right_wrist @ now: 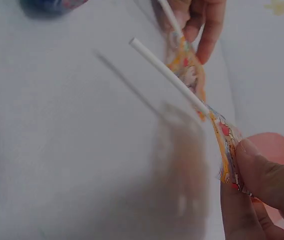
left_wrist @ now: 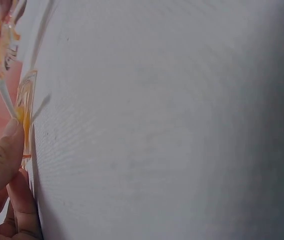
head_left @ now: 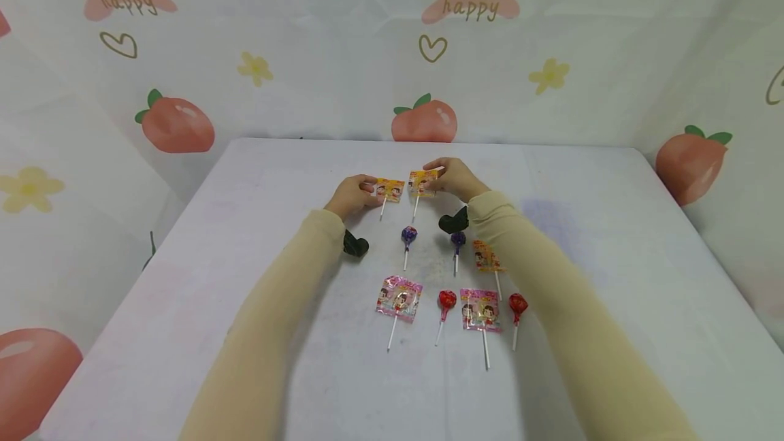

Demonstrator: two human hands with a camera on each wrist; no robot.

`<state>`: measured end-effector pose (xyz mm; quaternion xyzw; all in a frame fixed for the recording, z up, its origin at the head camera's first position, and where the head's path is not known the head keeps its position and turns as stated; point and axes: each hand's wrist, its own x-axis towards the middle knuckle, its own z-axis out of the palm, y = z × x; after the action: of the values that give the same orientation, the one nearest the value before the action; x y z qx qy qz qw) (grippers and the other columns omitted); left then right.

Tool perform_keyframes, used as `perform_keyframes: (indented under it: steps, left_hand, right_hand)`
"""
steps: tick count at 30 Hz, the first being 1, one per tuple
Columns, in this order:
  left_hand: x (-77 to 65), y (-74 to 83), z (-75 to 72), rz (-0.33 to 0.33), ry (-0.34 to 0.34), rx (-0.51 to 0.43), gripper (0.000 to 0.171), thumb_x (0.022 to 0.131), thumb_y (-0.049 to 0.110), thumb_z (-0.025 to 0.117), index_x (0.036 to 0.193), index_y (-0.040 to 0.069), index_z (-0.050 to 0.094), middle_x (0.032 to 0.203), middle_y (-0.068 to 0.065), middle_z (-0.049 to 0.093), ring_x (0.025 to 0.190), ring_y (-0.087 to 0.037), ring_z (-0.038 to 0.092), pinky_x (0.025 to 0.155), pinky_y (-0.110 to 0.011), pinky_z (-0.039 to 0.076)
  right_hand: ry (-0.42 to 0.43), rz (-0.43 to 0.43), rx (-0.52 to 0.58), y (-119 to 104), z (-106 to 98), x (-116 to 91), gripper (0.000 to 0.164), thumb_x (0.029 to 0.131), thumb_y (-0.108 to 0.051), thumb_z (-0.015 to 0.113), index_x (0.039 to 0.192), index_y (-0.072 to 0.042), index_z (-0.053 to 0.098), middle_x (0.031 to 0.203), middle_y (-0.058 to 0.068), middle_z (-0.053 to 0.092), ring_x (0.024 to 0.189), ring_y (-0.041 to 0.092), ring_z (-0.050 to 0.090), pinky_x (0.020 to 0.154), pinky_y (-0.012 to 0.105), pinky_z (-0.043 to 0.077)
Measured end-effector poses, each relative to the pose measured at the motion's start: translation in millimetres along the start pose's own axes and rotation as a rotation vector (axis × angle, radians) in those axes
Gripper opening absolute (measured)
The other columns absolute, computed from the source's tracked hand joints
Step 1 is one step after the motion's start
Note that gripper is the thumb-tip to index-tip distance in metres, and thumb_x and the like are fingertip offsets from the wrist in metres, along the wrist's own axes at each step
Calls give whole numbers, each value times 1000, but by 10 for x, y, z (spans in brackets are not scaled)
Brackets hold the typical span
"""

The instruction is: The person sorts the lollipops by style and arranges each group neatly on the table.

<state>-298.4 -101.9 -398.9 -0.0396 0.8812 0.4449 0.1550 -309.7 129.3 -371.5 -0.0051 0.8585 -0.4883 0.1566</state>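
Near the back of the table, my right hand (head_left: 458, 180) pinches the wrapper of an orange-and-yellow packeted lollipop (head_left: 416, 184) between thumb and fingers. In the right wrist view this lollipop's white stick (right_wrist: 169, 75) is raised off the table, casting a shadow. To its left, my left hand (head_left: 355, 194) grips the side edge of a second orange lollipop (head_left: 390, 189). The left thumb (left_wrist: 9, 137) lies against that wrapper in the left wrist view, with the packet on the tabletop. The two lollipops are side by side, sticks pointing toward me.
Two purple lollipops (head_left: 409, 235) lie nearer me. Another orange lollipop (head_left: 486, 257) is partly under the right sleeve. In the front row are pink packeted lollipops (head_left: 399, 298) and red round lollipops (head_left: 447, 300). A white patterned cloth (head_left: 343, 87) hangs behind the white table (head_left: 202, 257).
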Motion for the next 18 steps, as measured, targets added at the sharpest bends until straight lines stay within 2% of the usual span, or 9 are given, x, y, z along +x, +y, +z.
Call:
perform_keyframes:
  steps: [5, 10, 18]
  left_hand:
    - [-4, 1, -4, 6, 0, 8, 53, 86, 16, 74, 136, 13, 54, 121, -9, 55, 107, -23, 48, 100, -37, 38]
    - [-4, 0, -3, 6, 1, 14, 53, 87, 17, 74, 136, 12, 54, 120, -9, 55, 106, -23, 48, 100, -37, 38]
    - [-16, 12, -3, 3, 3, 16, 52, 87, 17, 73, 135, 12, 54, 120, -9, 55, 105, -23, 47, 99, -36, 38]
  right_hand:
    - [22, 6, -63, 28, 65, 17, 46, 85, -5, 73, 129, -5, 59, 98, 8, 49, 79, 15, 45, 64, 21, 40]
    - [24, -15, -97, 20, 103, 4, 44, 86, -6, 72, 128, -2, 58, 96, 8, 49, 77, 15, 45, 63, 21, 40]
    - [12, 35, -157, -18, 139, -13, 40, 87, -8, 71, 125, -2, 61, 103, 11, 55, 82, 15, 48, 69, 22, 40]
